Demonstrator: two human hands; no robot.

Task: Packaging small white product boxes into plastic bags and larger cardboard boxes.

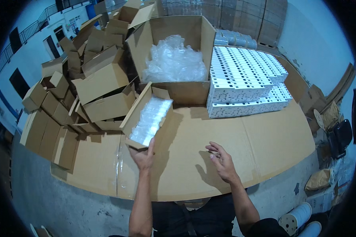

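My left hand [143, 158] grips the near end of a long, narrow cardboard box [127, 127], thumb over its rim. The box is open at the top and tilted, raised off the table at the near end. Clear plastic air-cushion wrap [151, 120] lies inside it and hides whatever may be underneath. To the right, my right hand [223, 162] hovers above the cardboard-covered table [186, 154], fingers partly spread and nothing in them. Behind the narrow box stands a large open carton [178, 93] with a heap of clear plastic cushioning [176, 59] in it.
Open empty cardboard boxes [103, 83] are piled at the left, reaching over the table edge. At the back right sit stacked rows of white printed boxes [241, 89]. Rolls of plastic wrap [235, 39] lie behind them. White spools [296, 217] stand on the floor at lower right.
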